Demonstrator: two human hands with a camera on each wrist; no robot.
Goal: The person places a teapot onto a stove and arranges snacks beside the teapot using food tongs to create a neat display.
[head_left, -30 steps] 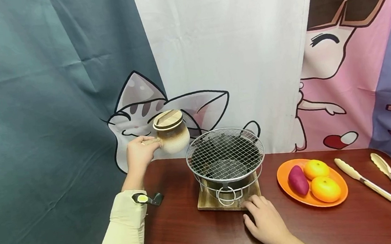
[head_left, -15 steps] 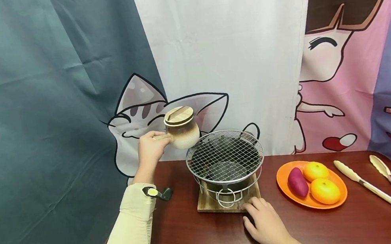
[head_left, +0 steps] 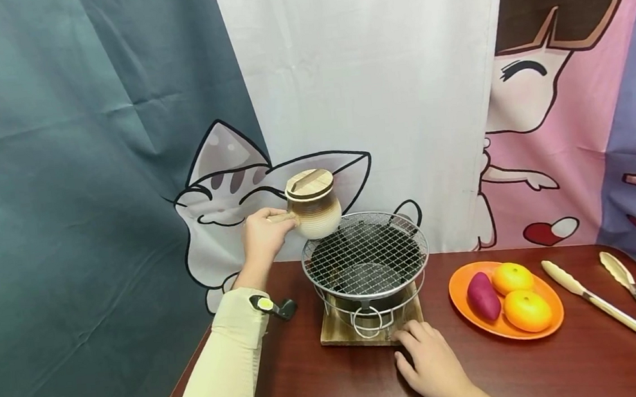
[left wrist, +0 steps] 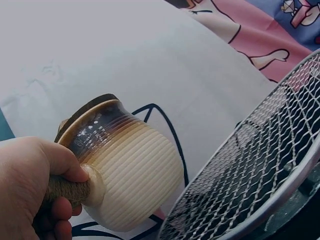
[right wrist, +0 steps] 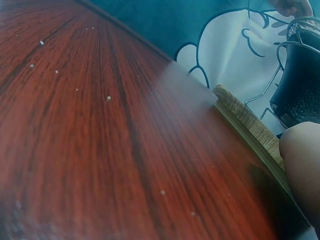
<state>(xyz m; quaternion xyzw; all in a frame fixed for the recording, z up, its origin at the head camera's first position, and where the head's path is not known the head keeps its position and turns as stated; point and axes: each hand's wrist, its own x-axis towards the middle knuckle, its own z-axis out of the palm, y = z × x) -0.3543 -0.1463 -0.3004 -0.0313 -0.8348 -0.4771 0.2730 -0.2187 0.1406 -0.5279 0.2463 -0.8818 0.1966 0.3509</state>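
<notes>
My left hand (head_left: 266, 236) grips the rope-wrapped side handle (left wrist: 70, 191) of a ribbed ceramic teapot-like pot (head_left: 316, 215), cream below and brown near its neck. A wooden lid (head_left: 309, 183) sits on it. The pot is held up in the air, overlapping the far left rim of the round wire grill mesh (head_left: 367, 258) in the head view. That mesh lies on a dark round stove on a wooden board (head_left: 338, 335). My right hand (head_left: 431, 361) rests at the board's front right corner, fingers relaxed and touching its edge.
Right of the stove, an orange plate (head_left: 463, 305) bears a purple sweet potato (head_left: 483, 296) and two mandarins (head_left: 527, 310). Farther right lie spread tongs (head_left: 627, 315) on the reddish table (head_left: 315, 393). A printed curtain (head_left: 388, 87) hangs behind the table.
My left hand has carried the pot to the right, from beside the stove to over the mesh's left rim. My right hand has stayed at the board.
</notes>
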